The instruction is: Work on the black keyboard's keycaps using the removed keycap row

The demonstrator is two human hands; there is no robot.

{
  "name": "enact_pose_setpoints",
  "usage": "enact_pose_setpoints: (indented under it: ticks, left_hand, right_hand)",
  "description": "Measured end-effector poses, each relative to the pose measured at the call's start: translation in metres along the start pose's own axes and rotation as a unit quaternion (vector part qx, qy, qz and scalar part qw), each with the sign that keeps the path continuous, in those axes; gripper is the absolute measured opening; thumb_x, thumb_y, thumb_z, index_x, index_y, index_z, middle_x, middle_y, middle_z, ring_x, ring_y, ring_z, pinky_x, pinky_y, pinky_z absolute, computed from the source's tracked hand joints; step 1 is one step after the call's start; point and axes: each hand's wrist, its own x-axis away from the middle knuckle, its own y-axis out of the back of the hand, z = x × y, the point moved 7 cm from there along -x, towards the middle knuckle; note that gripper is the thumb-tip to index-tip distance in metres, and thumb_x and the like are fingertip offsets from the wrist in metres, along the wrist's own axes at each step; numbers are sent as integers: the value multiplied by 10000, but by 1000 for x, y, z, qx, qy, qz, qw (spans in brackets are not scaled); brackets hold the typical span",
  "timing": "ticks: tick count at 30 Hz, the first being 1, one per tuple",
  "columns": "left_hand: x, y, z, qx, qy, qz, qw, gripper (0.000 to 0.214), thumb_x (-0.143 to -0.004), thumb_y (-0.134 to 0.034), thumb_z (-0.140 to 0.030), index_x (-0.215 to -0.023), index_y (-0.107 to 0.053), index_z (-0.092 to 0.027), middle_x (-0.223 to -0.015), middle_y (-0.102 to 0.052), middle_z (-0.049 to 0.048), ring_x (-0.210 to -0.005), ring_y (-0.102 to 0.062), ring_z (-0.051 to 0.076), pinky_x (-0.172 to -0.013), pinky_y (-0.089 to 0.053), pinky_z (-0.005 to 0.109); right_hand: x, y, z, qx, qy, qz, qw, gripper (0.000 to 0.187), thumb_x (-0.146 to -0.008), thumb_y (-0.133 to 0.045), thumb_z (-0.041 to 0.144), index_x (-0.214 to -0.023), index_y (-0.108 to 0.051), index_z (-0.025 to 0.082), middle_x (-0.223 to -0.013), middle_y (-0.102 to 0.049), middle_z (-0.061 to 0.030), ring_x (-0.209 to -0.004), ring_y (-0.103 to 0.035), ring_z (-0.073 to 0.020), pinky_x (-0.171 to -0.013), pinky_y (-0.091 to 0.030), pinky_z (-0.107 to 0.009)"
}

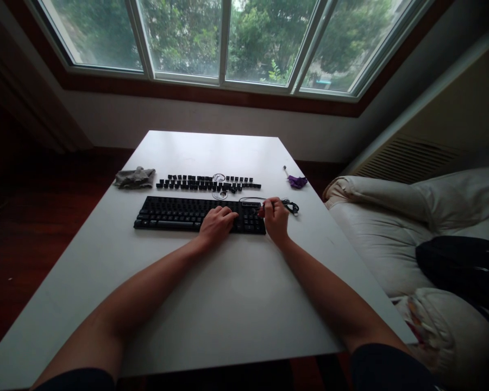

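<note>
A black keyboard (175,214) lies across the middle of the white table (228,304). My left hand (217,224) rests palm down on its right half, fingers curled loosely over the keys. At the keyboard's right end my right hand (275,217) is closed in a pinch on a thin dark tool that I cannot make out, held over the corner keys. Behind the keyboard lie rows of loose black keycaps (207,183) with a wire keycap puller (219,194) among them. The bundled keyboard cable (291,206) lies just right of my right hand.
A crumpled grey cloth (135,177) lies at the table's left. A small purple brush (296,181) lies at the far right. A white cushioned sofa (391,228) with a dark item stands right of the table. Windows run along the far wall.
</note>
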Motion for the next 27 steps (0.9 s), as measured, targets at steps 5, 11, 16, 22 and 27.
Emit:
enact_pose_setpoints:
  ticks: [5, 11, 16, 22, 27]
  left_hand:
    - [1, 5, -3, 5, 0, -19, 1000, 359, -969, -493, -198, -1293, -634, -265, -1105, -674, 57, -965, -566, 213, -857, -434, 367]
    - [0, 6, -6, 2, -18, -23, 1000, 382, -984, -477, -201, -1322, -630, -291, -1094, -676, 54, -937, -574, 200, -830, -423, 348]
    - [0, 3, -8, -7, -41, -26, 999, 364, -988, -499, -219, -1305, -649, -320, -1097, -678, 52, -921, -576, 200, -826, -418, 358]
    - [1, 4, -7, 17, -24, -43, 999, 334, -978, -507, -210, -1263, -661, -292, -1102, -689, 57, -952, -608, 206, -858, -435, 369]
    - [1, 10, 4, 102, 24, -90, 990, 348, -943, -566, -205, -1287, -594, -242, -1142, -707, 48, -1020, -642, 212, -934, -459, 378]
  right_hand:
    - [9, -13, 9, -39, 12, 56, 998, 305, -977, -483, 517, -942, -590, 233, -686, -695, 6, -613, -675, -170, -646, -540, -292]
    - [13, -17, 13, -96, 5, 69, 993, 294, -970, -505, 514, -951, -589, 232, -680, -689, 8, -609, -671, -164, -641, -545, -290]
    - [14, -24, 4, -140, -33, 82, 986, 318, -960, -505, 539, -943, -574, 229, -653, -668, 15, -565, -646, -152, -598, -541, -277]
    - [13, -29, -4, -175, -61, 82, 979, 323, -938, -524, 555, -937, -560, 234, -664, -653, 20, -554, -626, -149, -568, -532, -275]
    - [9, -14, 4, -130, -9, 43, 991, 303, -979, -479, 501, -873, -568, 232, -706, -629, 5, -642, -614, -154, -651, -520, -289]
